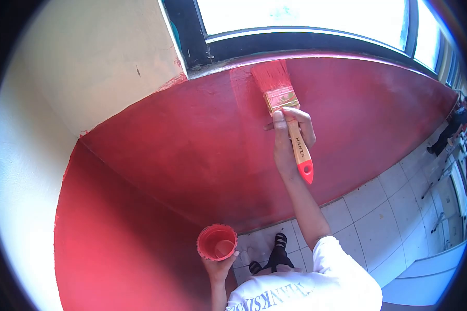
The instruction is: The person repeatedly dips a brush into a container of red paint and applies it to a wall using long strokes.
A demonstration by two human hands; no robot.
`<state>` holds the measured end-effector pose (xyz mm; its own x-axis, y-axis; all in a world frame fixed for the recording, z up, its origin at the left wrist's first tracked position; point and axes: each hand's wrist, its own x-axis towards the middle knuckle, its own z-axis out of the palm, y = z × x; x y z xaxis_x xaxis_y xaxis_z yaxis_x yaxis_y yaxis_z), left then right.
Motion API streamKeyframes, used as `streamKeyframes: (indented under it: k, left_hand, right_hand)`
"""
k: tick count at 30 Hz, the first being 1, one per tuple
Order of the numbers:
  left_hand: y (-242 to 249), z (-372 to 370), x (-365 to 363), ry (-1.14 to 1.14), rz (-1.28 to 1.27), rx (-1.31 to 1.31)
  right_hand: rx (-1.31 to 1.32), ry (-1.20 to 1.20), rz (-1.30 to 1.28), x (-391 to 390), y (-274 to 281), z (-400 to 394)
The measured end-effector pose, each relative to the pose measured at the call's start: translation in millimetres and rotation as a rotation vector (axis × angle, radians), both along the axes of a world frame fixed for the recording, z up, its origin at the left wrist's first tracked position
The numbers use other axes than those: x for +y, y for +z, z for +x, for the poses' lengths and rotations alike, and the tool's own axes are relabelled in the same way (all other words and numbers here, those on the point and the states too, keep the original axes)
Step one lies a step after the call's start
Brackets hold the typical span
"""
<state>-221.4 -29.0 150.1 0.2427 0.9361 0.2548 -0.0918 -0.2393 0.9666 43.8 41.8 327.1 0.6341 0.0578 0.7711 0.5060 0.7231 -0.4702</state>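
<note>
My right hand (291, 136) is closed around the wooden handle of a flat paintbrush (281, 94), which has a red tip and a metal band smeared with red. Its red-coated bristles point up and press on the red wall (192, 135), just under the window ledge. Low in the view, my left hand (220, 265) grips a small cup of red paint (217, 242) from beneath and the side, with the cup's opening facing me. Some of its fingers are hidden behind the cup. Red paint stains the cup's rim and inner wall.
A dark-framed window (306, 39) runs above the red wall. Cream wall (98, 62) meets the red at a ragged edge on the left. White floor tiles (368, 223) lie below, under my sandalled feet. Another person (454, 127) and pale furniture (430, 280) are at the right.
</note>
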Motion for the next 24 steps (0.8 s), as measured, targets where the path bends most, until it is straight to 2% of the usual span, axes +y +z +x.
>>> streamKeyframes:
  k: [14,24]
  left_hand:
    - [2,2,0,-0.031,-0.042,-0.006]
    - [0,-6,-2,-0.051,-0.092,0.013]
  right_hand:
    - [0.158,0.014,-0.124,-11,-78,-14]
    - [0.171,-0.001,-0.236,-15,-180,-17]
